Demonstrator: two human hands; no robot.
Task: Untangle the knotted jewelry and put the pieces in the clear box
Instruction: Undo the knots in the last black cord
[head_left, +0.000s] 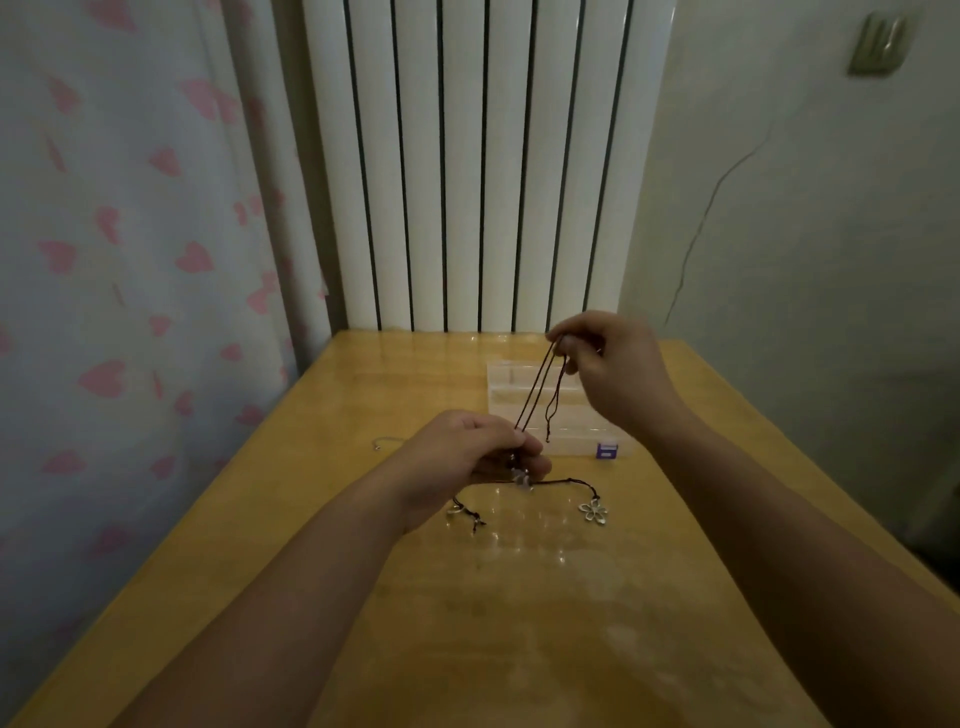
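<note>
flower charm (594, 512) on table (519, 597), cord slack | left hand (470, 457) nearer, pinching knot low | dark cord (535, 387) strung taut up and away to right hand (605, 364), fingers pinched on its loop | clear box (561, 415) just beyond, nothing seen inside

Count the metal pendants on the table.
2: a flower pendant right of the left hand, a small pendant below it. More may be hidden in that hand.
</note>
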